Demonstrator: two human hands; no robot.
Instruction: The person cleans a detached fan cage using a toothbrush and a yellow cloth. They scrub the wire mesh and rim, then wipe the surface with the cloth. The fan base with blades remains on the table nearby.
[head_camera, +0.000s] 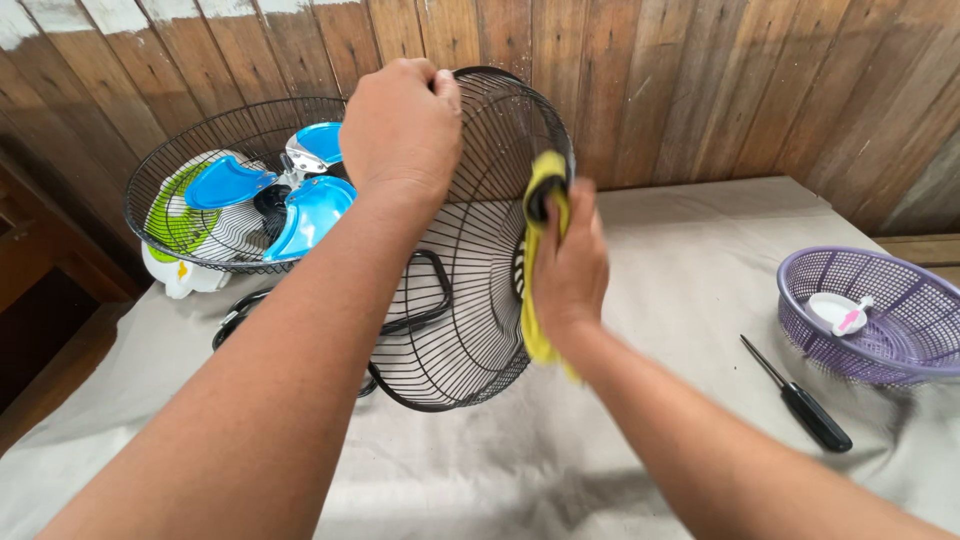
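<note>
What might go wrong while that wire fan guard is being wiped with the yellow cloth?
1. The guard stands on its edge, steadied only by the left hand at its top rim; it might roll or tip.
2. The cloth under the right hand may snag on the thin wires.
3. The screwdriver lies loose by the right forearm, and a sweep might knock it off the table.

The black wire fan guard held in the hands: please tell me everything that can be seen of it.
The black wire fan guard is a round, domed grille of thin dark metal-looking wires running from a centre hub to a hoop rim. It stands on edge, lower rim on the grey table cover. The left hand grips its top rim; the right hand presses a yellow cloth against its right side. It looks whole, unbent.
</note>
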